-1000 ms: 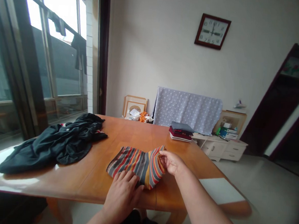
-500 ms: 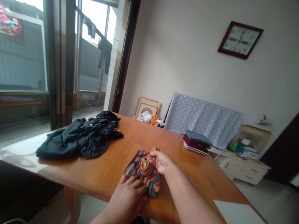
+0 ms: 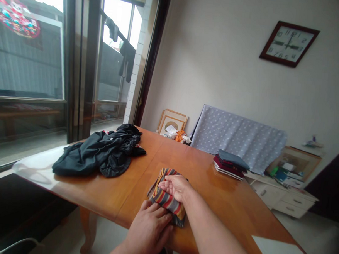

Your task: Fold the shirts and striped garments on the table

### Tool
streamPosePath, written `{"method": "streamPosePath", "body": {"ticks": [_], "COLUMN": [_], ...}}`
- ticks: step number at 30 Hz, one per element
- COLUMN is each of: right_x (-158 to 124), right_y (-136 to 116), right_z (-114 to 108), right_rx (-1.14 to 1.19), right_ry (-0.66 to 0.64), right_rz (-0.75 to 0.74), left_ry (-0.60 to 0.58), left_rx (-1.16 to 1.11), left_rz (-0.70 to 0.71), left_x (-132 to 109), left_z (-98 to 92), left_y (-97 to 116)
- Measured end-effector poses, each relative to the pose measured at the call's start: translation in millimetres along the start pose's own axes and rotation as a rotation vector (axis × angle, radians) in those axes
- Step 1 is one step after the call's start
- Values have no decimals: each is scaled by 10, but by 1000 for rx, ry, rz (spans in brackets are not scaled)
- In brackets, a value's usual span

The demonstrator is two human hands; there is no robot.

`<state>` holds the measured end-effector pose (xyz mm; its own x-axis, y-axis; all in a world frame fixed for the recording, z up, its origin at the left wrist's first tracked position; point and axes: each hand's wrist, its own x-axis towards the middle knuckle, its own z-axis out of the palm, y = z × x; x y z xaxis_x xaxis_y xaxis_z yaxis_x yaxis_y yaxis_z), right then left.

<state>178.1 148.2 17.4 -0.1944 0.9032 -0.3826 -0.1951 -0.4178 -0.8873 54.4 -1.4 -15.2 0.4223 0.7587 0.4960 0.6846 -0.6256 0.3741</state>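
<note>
My left hand (image 3: 148, 234) open, pressing the folded striped cloth (image 3: 166, 208), my right hand (image 3: 177, 188) open on top, gripping nothing, on the wooden tabletop (image 3: 210, 207), dark garment (image 3: 98, 153) at ten o'clock.

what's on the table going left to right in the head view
dark crumpled garment → folded striped cloth → stack of folded clothes
</note>
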Motion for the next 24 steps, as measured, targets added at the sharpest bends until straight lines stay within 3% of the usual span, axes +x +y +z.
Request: {"method": "streamPosePath", "body": {"ticks": [3,7,11,14,20,24], "right_x": [-58,-84,-32,43,122,40], "right_y": [-83,-206,-222,-176,-91,-85], "right_z": [-132,-520,-882,-969,-848,-877], "right_rx": [2,-34,-149,-238,-405,-466], "right_ry": [31,184,357,390,232,186], "right_rz": [-89,-239,-370,-435,-411,-366], "left_ry": [2,57,297,420,141,94], "left_rx": [-19,-51,-43,49,160,64], "left_rz": [-8,-62,-253,-385,-476,-466], "left_x": [4,6,20,75,227,319], "left_z": [-28,18,91,87,-1,-19], "left_y": [2,-51,-151,-216,-296,-395]}}
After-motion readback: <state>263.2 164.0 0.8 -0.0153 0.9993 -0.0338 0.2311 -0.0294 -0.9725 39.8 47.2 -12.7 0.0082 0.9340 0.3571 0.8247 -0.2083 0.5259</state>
